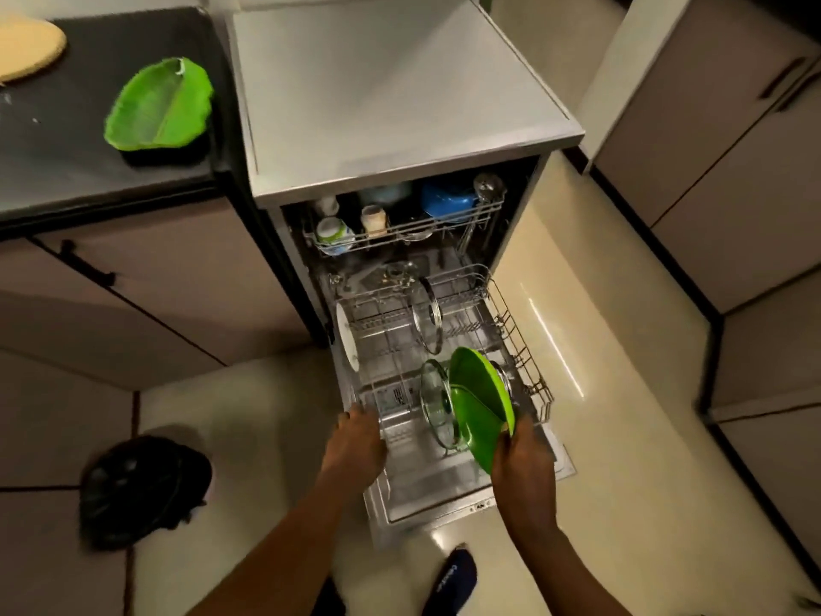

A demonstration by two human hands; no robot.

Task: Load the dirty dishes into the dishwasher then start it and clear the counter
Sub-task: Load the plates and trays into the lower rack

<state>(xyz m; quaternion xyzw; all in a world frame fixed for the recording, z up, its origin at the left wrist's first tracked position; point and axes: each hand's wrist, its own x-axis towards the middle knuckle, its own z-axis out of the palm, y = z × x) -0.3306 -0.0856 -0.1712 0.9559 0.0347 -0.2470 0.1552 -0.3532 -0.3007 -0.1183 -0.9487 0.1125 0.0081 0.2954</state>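
Note:
The dishwasher (pixel 400 140) stands open with its lower rack (pixel 524 349) pulled out over the dropped door. My right hand (pixel 524 460) grips a green leaf-shaped plate (pixel 477 393) by its near edge and holds it on edge in the rack's front right part, beside a glass lid (pixel 437 406). My left hand (pixel 355 442) holds the rack's front left rim. A second glass lid (pixel 426 317) and a white plate (pixel 346 335) stand further back in the rack. The upper rack (pixel 400 224) holds cups and a blue bowl (pixel 446 200). Another green leaf-shaped plate (pixel 160 111) lies on the dark counter (pixel 57 140).
A tan round mat (pixel 26 48) lies at the counter's far left corner. A black bag (pixel 142 486) sits on the floor to the left of the door. My blue slipper (pixel 453 580) is on the floor near the door's front edge. Cabinets (pixel 733 126) line the right side.

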